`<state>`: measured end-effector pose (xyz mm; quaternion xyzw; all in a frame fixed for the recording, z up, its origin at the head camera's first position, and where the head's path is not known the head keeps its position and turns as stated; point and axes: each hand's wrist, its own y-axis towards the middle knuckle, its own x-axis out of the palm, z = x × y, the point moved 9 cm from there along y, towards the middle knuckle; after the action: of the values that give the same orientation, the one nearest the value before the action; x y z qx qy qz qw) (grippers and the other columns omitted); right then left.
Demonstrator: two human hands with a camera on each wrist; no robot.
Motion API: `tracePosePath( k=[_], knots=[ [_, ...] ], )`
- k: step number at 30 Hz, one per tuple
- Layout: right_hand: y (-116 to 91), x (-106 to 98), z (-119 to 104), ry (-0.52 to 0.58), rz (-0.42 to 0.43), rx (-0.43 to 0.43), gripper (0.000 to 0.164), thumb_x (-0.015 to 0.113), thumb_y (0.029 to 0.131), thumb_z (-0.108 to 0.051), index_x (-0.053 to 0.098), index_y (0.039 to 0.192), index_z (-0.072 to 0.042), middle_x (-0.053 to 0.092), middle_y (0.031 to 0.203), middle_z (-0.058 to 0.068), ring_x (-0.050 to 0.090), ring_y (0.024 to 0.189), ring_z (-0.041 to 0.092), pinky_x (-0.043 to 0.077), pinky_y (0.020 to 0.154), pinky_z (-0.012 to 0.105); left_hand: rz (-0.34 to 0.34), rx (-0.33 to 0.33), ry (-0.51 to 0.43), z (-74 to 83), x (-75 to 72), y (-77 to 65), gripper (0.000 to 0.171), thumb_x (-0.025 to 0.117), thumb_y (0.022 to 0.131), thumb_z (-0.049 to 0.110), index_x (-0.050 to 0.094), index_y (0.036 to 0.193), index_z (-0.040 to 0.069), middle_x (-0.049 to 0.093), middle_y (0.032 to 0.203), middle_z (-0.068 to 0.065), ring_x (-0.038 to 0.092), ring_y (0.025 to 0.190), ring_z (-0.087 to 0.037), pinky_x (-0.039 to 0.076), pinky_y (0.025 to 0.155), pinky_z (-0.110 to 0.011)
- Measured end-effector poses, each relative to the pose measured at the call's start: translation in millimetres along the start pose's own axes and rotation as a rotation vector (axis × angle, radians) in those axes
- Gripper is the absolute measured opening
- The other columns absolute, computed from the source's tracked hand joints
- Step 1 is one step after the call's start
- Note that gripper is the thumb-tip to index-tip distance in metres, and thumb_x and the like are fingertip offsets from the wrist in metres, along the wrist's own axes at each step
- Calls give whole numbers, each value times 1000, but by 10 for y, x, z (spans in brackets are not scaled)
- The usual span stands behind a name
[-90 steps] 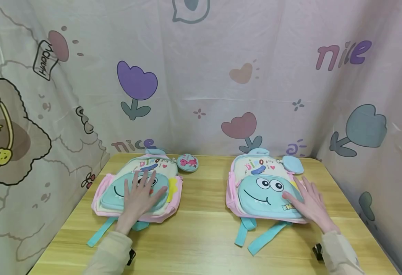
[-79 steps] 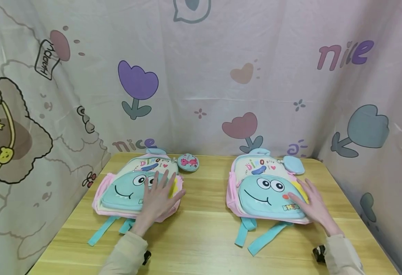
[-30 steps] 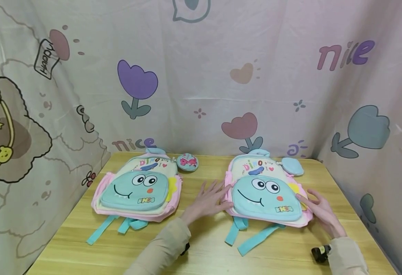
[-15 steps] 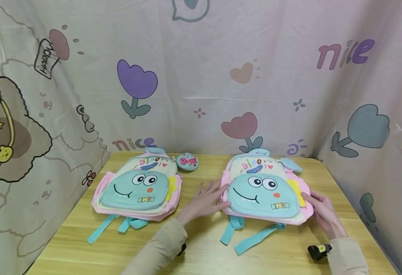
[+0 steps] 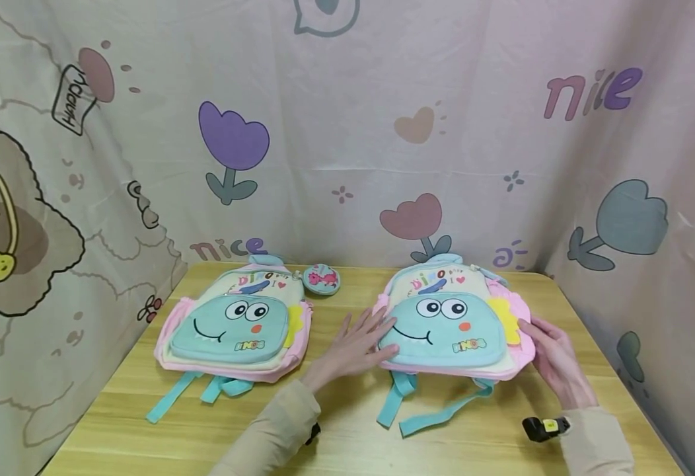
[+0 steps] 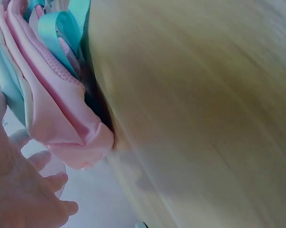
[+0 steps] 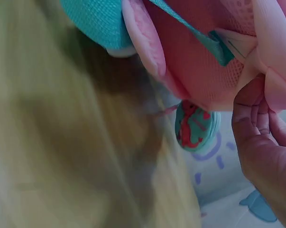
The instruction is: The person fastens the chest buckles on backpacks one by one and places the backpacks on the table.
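Two small dinosaur backpacks lie face up on the table. The right backpack is tilted, its right side raised toward the left. My right hand pinches its pink side; in the right wrist view the curled fingers grip the pink fabric near the mesh back, and a round pouch dangles behind. My left hand lies with spread fingers at the same backpack's left edge. From the left wrist view, that hand is beside the pink side panel. The left backpack lies untouched.
Wooden table below, with a patterned curtain along its back and sides. A round pouch hangs off the left backpack's zip. Teal straps trail toward the front from the right backpack.
My left hand has moved from above the left backpack to the right backpack's left edge. My right hand has taken hold of that backpack's right side, which has risen and shifted left.
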<state>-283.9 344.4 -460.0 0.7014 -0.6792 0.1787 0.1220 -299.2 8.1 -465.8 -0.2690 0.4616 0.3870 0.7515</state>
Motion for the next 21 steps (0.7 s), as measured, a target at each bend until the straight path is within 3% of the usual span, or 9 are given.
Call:
tracePosePath(
  k=[4,11,21],
  knots=[
    [-1,139,-76,63,-11,-65,32,51,103,-2,74,111,-22,72,108,-7,71,97,6,59,84,21,21,12,-5,55,-38,-11,67,37,102,63,24,160,33,9,172,4,1,160,-28,1,126,-64],
    [11,328,-198,140,83,-189,29,57,98,4,76,109,-15,74,104,-2,72,93,9,60,81,22,59,38,-10,125,-94,-20,66,39,102,62,25,160,34,13,172,4,6,159,-29,2,125,-64],
    [2,673,-403,155,111,-283,28,62,95,3,77,112,-13,75,104,-1,73,92,10,60,81,23,99,85,-41,259,-203,-24,64,39,104,57,27,160,29,16,171,2,13,158,-33,6,124,-67]
  ],
)
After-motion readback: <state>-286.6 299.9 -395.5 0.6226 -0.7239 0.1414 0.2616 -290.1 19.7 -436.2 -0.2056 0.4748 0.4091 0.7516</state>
